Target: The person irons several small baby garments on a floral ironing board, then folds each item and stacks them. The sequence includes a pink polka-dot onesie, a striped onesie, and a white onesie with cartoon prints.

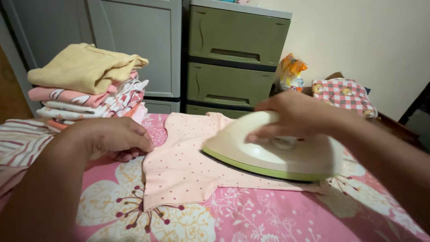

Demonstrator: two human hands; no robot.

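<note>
A cream plastic iron with a green base (273,154) is gripped by the right hand (298,114), fingers wrapped round its handle, on a small pale-pink dotted cotton garment (183,172). The garment's edge is pinned by the left hand (112,139), fingers curled together, on a pink flowered cloth (268,215).

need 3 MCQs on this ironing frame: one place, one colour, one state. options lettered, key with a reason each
1. Where is the stack of folded clothes?
A. rear left, before the grey cabinet
B. on the green drawers
C. under the iron

2. What colour is the iron's lower edge?
A. red
B. green
C. black

3. What is the left hand doing?
A. lifted clear
B. gripping the iron
C. pressing the pink dotted garment's edge

Key: 1 A, the stack sits rear left; 2 B, a green band rims the cream body; 3 C, its fingers rest on the garment while the right hand grips the iron.
</note>
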